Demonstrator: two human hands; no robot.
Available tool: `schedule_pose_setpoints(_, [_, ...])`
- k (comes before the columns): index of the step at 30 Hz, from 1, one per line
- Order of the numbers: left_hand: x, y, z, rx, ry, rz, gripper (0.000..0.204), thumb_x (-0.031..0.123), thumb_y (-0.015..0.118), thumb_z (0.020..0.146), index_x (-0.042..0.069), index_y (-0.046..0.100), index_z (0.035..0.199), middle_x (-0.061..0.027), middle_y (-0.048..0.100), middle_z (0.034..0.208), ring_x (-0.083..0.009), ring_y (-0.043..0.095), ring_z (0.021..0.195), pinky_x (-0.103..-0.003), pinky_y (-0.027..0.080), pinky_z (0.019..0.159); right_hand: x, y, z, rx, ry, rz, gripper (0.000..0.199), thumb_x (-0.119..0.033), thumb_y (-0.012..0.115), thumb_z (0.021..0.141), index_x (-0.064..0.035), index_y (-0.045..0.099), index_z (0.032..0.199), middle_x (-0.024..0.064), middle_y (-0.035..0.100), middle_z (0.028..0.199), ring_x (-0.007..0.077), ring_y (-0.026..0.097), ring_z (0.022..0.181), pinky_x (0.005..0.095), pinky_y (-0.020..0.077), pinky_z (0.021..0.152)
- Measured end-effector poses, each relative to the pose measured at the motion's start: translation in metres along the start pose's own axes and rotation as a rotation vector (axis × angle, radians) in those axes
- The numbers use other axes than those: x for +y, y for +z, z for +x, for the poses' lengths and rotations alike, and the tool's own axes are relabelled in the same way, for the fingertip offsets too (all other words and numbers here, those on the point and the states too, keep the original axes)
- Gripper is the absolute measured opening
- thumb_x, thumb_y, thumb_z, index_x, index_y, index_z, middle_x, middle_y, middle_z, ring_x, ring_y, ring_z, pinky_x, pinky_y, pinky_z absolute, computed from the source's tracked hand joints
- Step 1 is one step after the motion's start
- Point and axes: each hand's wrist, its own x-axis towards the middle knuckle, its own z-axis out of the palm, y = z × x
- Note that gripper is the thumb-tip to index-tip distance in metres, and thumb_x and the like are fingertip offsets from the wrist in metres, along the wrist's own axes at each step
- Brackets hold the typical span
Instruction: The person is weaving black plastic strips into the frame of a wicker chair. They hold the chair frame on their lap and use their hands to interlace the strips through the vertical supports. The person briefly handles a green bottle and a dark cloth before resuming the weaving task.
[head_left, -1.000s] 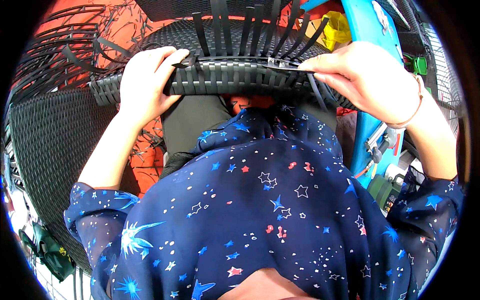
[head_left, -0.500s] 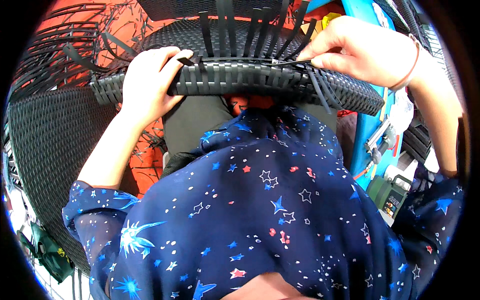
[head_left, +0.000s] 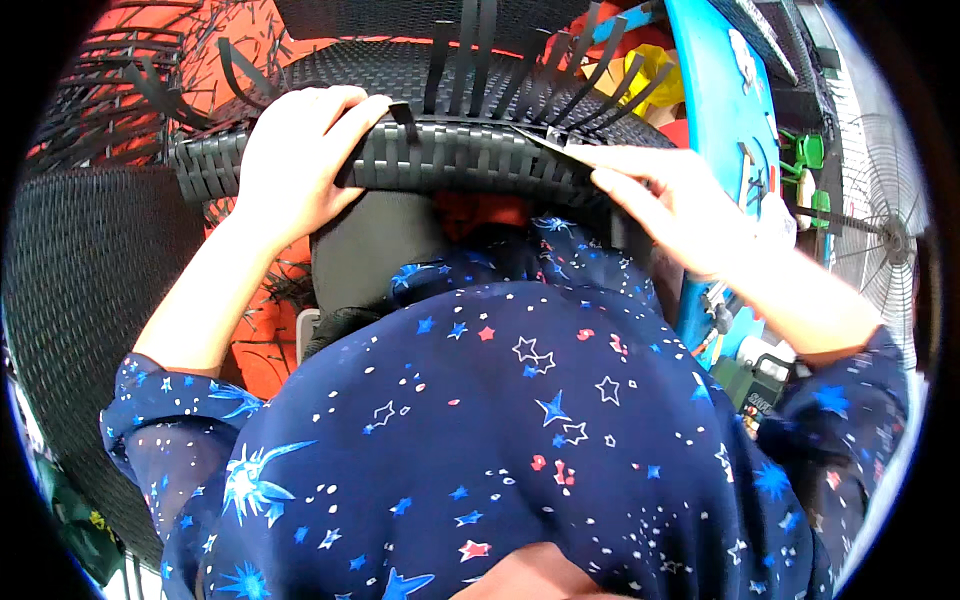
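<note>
A black woven rattan panel (head_left: 440,160) with a thick rolled edge lies across my lap. My left hand (head_left: 295,165) is closed round that edge at the left, thumb on top beside a short bent strip end (head_left: 404,118). At the right, my right hand (head_left: 675,200) pinches a flat black strip (head_left: 550,145) that runs leftward along the edge's upper seam. Its far end meets the weave, and I cannot tell whether it is tucked under. Several loose upright strips (head_left: 478,60) rise from the seam between the hands.
An orange-red floor (head_left: 270,355) is scattered with black strip scraps. Another dark woven piece (head_left: 80,300) stands at my left. To the right are a blue table (head_left: 715,100), a yellow bag (head_left: 650,85), a green-and-white container (head_left: 755,375) and a fan (head_left: 890,240).
My right hand has moved left and down, nearer my body, with the strip now angled toward me. The left hand keeps its hold on the edge. The view has shifted slightly.
</note>
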Motion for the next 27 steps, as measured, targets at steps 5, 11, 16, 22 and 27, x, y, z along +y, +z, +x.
schedule_pose_setpoints(5, [-0.003,0.003,0.003,0.020,0.012,-0.013,0.076,0.013,0.082,0.062,0.014,0.059,0.134,-0.0088,0.062,0.123,-0.0305,0.061,0.113,-0.044,0.047,0.101,0.005,0.005,-0.008,-0.018,0.002,-0.008,0.036,-0.020,0.056,0.102,-0.0130,0.064,0.136,0.0144,0.068,0.084,0.0190,0.062,0.066,0.0340,0.0520,0.067])
schedule_pose_setpoints(11, [-0.004,0.003,0.000,0.012,0.012,0.025,0.080,0.013,0.084,0.058,0.015,0.059,0.134,-0.0082,0.062,0.122,-0.0304,0.062,0.110,-0.044,0.048,0.100,-0.014,-0.037,-0.002,-0.165,0.021,-0.199,0.028,-0.018,0.059,0.100,-0.0060,0.070,0.123,0.0169,0.073,0.098,0.0318,0.071,0.085,0.0377,0.0549,0.079])
schedule_pose_setpoints(16, [-0.003,0.004,0.002,-0.001,-0.001,0.037,0.078,0.013,0.085,0.058,0.014,0.059,0.132,-0.0056,0.060,0.120,-0.0276,0.060,0.112,-0.042,0.047,0.100,-0.010,-0.054,0.019,-0.206,-0.182,-0.330,0.024,-0.015,0.061,0.096,-0.0041,0.072,0.115,0.0197,0.072,0.100,0.0371,0.069,0.093,0.0417,0.0551,0.085])
schedule_pose_setpoints(22, [0.001,0.000,0.004,-0.005,0.001,0.041,0.080,0.013,0.086,0.058,0.014,0.059,0.133,-0.0057,0.060,0.120,-0.0273,0.060,0.111,-0.042,0.047,0.099,-0.040,-0.077,0.042,-0.310,-0.289,-0.624,0.025,-0.014,0.066,0.095,-0.0038,0.072,0.116,0.0178,0.073,0.100,0.0339,0.070,0.095,0.0392,0.0554,0.086])
schedule_pose_setpoints(27, [0.009,0.018,0.029,0.030,0.029,0.029,0.076,0.014,0.084,0.060,0.013,0.059,0.132,-0.0074,0.061,0.121,-0.0294,0.060,0.111,-0.044,0.047,0.099,-0.039,-0.107,0.088,-0.665,-0.293,-0.623,0.024,-0.018,0.064,0.097,-0.0023,0.072,0.112,0.0155,0.072,0.093,0.0269,0.070,0.086,0.0377,0.0546,0.079])
